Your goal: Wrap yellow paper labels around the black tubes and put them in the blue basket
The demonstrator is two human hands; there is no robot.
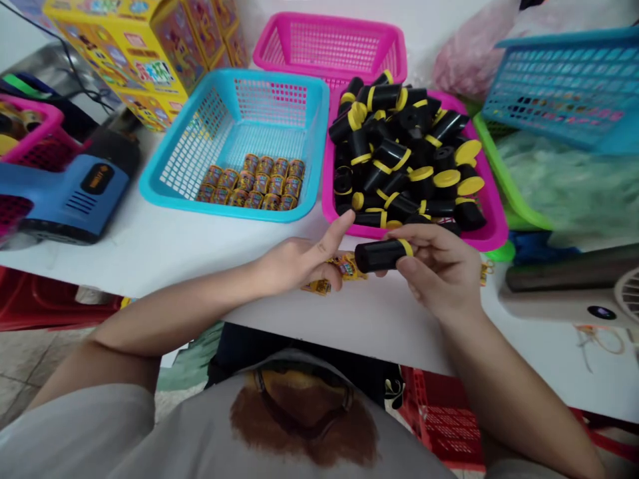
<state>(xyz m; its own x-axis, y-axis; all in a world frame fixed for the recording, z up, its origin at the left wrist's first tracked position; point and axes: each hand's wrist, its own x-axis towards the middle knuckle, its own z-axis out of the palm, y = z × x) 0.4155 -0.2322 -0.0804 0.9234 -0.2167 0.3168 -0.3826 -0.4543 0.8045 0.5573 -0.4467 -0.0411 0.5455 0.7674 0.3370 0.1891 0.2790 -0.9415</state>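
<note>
Fingers of the right hand (439, 269) wrap firmly around a black cylinder with a yellow band (382, 255), held just above the white table (150, 256) with its yellow end pointing up and to the right. Left hand (299, 263) is open and empty, one digit raised toward 12 o'clock, its other fingers just beside the cylinder's dark end. Under those fingers, small yellow printed pieces (332, 274) lie on the table.

Straight ahead at 12 o'clock sits a pink basket (449, 238), heaped with more black cylinders (399, 140), many with yellow bands, and loose yellow caps (446, 178) near its right side. Behind it, a second pink basket (329, 33) sits farther up the table. Over at 11 o'clock, a cyan basket (239, 213) holds neat rows of small printed cylinders (249, 181). Out at 9 o'clock lies a blue-and-black heat gun (64, 193), with a yellow printed carton (124, 53) beyond it at 10 o'clock. At 2 o'clock, a blue basket (564, 86) tilts above a green basket (504, 179). Out at 3 o'clock, there's a beige appliance with a round grille (574, 286).
</note>
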